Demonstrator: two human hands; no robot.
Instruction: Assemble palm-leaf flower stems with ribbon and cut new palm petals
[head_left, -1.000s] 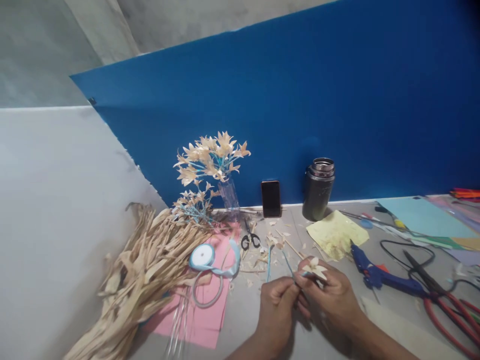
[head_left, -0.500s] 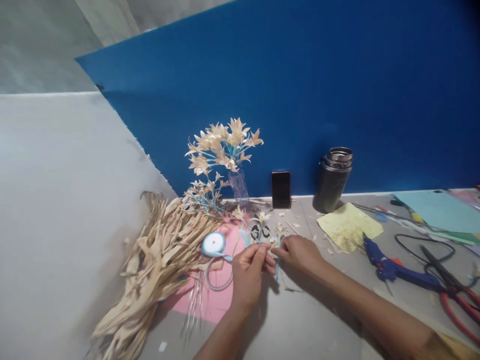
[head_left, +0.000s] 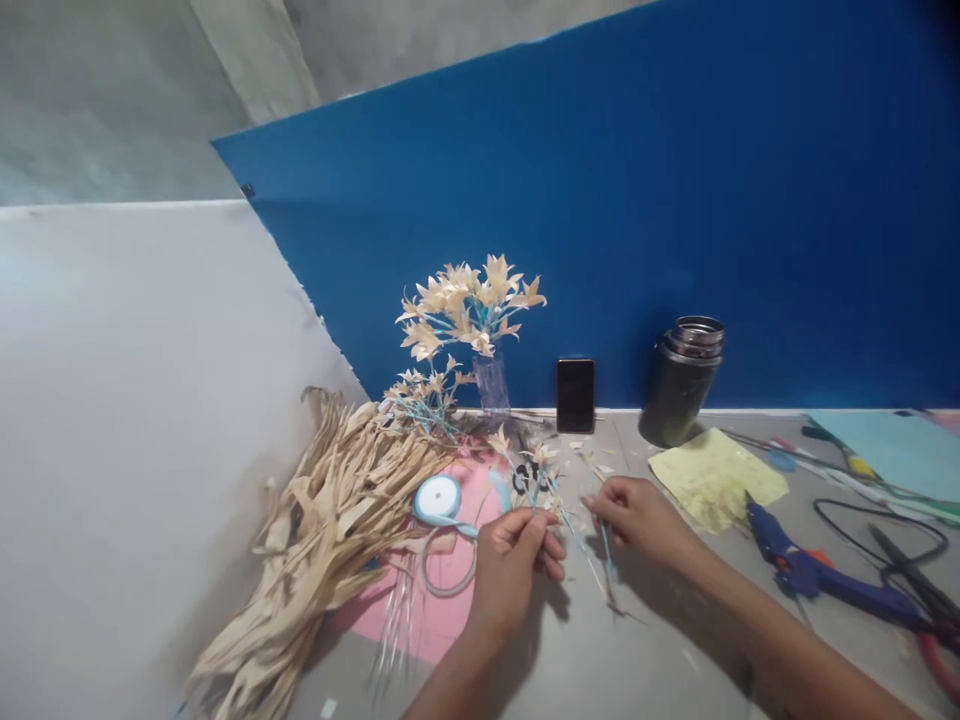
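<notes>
Over the surface (head_left: 570,655), the left hand (head_left: 514,570) pinches pale flowers (head_left: 501,441) by their stems, while the right hand (head_left: 641,515) has moved farther off, grip narrow at a blue stem (head_left: 606,550), hold unclear, leaving the flowers one-handed.

Blue panel (head_left: 615,200) bhd grey tbl (head_left: 615,670), white wall (head_left: 135,400) L, bare concrete (head_left: 112,100) above.

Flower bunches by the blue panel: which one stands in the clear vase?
The larger, higher bunch, rising from the clear vase; the smaller bunch sits lower, beside the dried husks.
</notes>
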